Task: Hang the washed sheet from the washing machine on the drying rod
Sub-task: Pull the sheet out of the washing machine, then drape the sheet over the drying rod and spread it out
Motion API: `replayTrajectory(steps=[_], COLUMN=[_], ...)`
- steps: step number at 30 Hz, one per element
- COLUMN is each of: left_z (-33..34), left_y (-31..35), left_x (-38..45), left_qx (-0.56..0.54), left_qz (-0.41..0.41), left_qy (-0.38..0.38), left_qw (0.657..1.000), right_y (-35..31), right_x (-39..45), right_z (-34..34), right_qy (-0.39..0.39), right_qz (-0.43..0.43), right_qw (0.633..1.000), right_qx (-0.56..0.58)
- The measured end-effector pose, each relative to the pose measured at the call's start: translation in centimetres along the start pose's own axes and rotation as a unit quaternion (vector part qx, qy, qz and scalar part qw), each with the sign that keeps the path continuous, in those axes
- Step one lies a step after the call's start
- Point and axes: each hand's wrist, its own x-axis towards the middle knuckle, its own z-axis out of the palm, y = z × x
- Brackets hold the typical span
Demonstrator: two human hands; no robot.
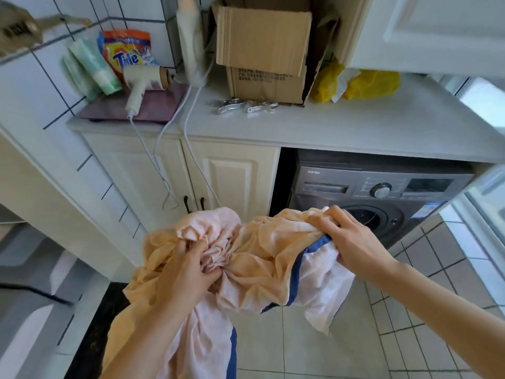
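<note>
A crumpled sheet (pixel 259 258), peach and pale pink with a blue stripe and a white part, hangs bunched in front of me above the tiled floor. My left hand (pixel 185 272) grips a gathered wad of it at the middle. My right hand (pixel 347 239) grips another bunch higher up on the right, where the blue edge shows. Behind the sheet stands the grey washing machine (pixel 379 192) under the counter, its round door partly hidden by my right hand. No drying rod is in view.
The white counter (pixel 355 124) carries a cardboard box (pixel 262 53), metal clothes pegs (pixel 243 105), yellow bags (pixel 369 83), a hair dryer (pixel 142 80) and a Tide detergent bag (pixel 128 53). Cords hang over the cream cabinet doors (pixel 226 176). Tiled wall on the left.
</note>
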Motion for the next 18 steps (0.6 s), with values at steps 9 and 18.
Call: replayTrajectory(steps=[9,18], left_z=[-6.0,-10.9], left_y=[-4.1,-5.7], left_x=[0.1,-0.1], left_qx=[-0.021,-0.047], left_qz=[0.084,0.153], left_qy=[-0.010,-0.037], left_qw=[0.996,0.986], right_y=[-8.1,-14.5], right_x=[-1.3,-2.0], right_z=[-2.8,-7.3], right_qy=[0.017,-0.004], right_qz=[0.072,0.085], right_qw=[0.996,0.993], right_qx=[-0.046,-0.085])
